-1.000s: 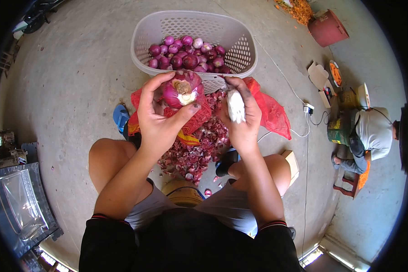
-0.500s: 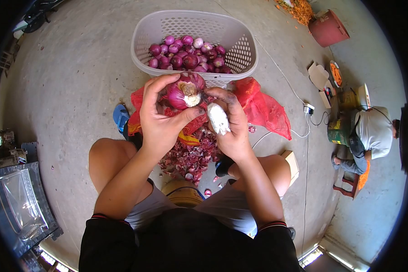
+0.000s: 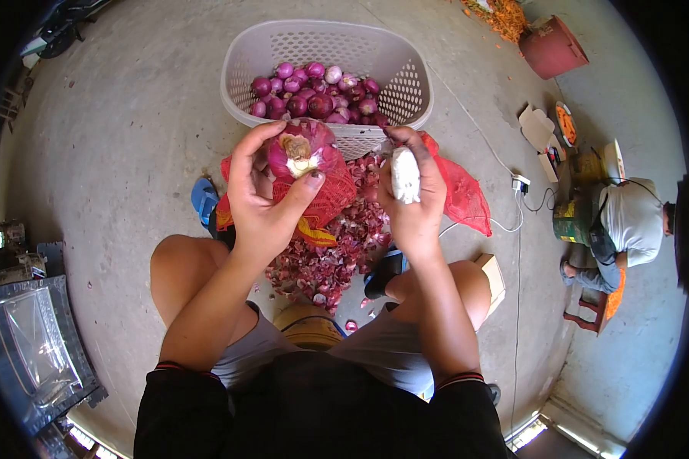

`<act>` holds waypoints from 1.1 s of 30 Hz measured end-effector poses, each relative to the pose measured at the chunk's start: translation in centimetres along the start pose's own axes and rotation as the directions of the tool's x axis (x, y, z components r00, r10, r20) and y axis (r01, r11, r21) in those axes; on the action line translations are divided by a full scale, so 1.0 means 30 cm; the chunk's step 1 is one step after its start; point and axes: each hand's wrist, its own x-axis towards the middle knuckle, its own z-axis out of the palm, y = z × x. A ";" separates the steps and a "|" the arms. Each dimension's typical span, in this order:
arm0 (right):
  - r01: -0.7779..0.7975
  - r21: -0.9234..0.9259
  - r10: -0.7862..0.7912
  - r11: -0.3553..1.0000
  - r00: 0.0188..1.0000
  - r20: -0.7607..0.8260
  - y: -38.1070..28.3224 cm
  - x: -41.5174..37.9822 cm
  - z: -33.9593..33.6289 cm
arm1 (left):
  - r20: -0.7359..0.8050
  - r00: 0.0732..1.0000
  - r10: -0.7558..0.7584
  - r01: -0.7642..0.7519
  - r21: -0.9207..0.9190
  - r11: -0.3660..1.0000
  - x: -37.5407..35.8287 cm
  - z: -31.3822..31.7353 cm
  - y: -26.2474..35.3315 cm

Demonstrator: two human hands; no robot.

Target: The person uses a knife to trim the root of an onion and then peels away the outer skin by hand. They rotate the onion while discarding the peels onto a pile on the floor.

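A large red onion [image 3: 308, 150] rests in my left hand [image 3: 262, 183], gripped between fingers and thumb. Its root end and a pale peeled patch face me. To the right, my right hand [image 3: 421, 203] is raised with its fingers curled, apart from the onion. A white wrapping [image 3: 406, 176] lies along its thumb side, and the index fingertip is darkly stained. I cannot tell what its curled fingers hold. Below both hands is a pile of red onion skins [image 3: 325, 264], partly covered by a red mesh bag [image 3: 333, 200].
Ahead stands a grey plastic basket [image 3: 241, 57] of red onions. A white cable and power strip [image 3: 520, 183] lie to the right. Farther right, another person [image 3: 635, 222] sits by a green tub [image 3: 570, 223]. A red bucket [image 3: 553, 47] stands at the back right.
My right hand has moved right, away from the onion. My left hand has shifted slightly left, still holding it. More of the skins and mesh bag now show between my hands.
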 end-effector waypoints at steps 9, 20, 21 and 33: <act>0.069 -0.058 -0.051 0.996 0.961 0.271 0.009 -0.033 0.004 | 0.022 0.965 -0.261 0.257 -0.280 0.925 -0.001 0.010 -0.003; -0.002 -0.169 0.056 0.986 0.947 0.316 0.011 -0.047 0.019 | 0.101 0.868 -0.486 0.478 -0.435 0.763 0.008 0.011 0.003; -0.004 -0.155 0.051 0.988 0.952 0.302 0.008 -0.046 0.017 | 0.125 0.854 -0.504 0.497 -0.480 0.723 0.010 0.002 0.000; -0.019 -0.261 0.088 0.965 0.962 0.258 0.001 -0.036 -0.004 | 0.274 0.826 -0.492 0.548 -0.594 0.589 0.005 -0.017 0.005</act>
